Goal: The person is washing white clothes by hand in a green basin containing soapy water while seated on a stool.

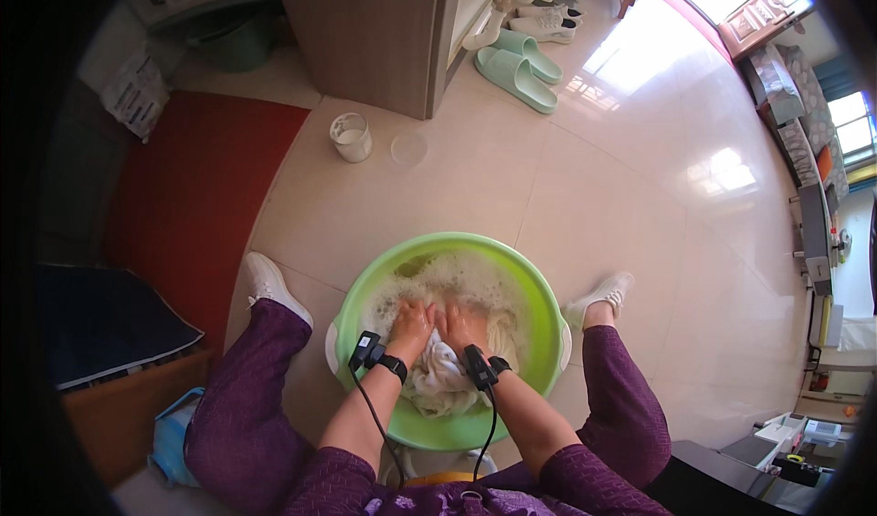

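Note:
A round green plastic basin [449, 437] stands on the floor between my feet, with soapy, foamy water [455, 269] in it. Wet white cloth [442, 372] lies bunched in the water and rises in folds towards my wrists. Side by side near the basin's middle, my left hand [411, 327] and my right hand [464, 324] grip this cloth, thumbs close together. Suds hide some of the right fingers. Each wrist wears a black strap with a small cabled device.
Ahead on the tiles stand a glass jar of white powder [352, 139] and a clear round lid [409, 149]. Green slides [517, 77] and white shoes [545, 26] sit beyond, by a cabinet [370, 36]. A red mat [205, 173] and blue jug [175, 437] are left.

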Tool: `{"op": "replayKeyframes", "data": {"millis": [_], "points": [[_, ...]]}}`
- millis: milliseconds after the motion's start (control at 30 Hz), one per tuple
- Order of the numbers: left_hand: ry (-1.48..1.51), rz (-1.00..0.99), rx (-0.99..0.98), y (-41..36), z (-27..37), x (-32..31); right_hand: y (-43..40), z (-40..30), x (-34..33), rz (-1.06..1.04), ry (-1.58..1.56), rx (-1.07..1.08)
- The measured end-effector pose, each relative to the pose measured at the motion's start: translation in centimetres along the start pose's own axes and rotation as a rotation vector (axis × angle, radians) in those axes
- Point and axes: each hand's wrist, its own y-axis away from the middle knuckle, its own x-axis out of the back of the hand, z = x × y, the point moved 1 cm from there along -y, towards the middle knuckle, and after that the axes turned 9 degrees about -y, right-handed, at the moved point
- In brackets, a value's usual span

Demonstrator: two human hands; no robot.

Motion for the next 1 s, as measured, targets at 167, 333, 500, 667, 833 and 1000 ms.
{"op": "replayKeyframes", "data": {"millis": [167, 333, 500, 667, 833, 1000], "points": [[-0.024, -0.111, -0.148, -5.0, -2.2, -5.6, -2.3, 4.4, -2.6, -0.258, -0.27, -0.256], [-0.081, 0.222, -0.095, -2.9, 2.4, -0.8, -1.5, 2.7, 1.0, -0.101, -0.318, -0.359], [0.1, 0.33, -0.221, 1.8, 4.5, 3.6, 2.4, 1.9, 3.8, 0.016, -0.685, -0.435], [0.017, 0.256, -0.367, 7.5, 7.2, 4.2, 6.2, 1.9, 5.9, 0.093, -0.803, -0.403], [0.171, 0.324, -0.538, 12.8, 6.4, 2.6, 9.5, 0.6, 4.4, 0.306, -0.235, 0.198], [0.266, 0.109, -0.217, 11.5, -0.4, 5.1, 12.2, -3.9, 3.6, 0.317, -0.199, 0.221]]}}
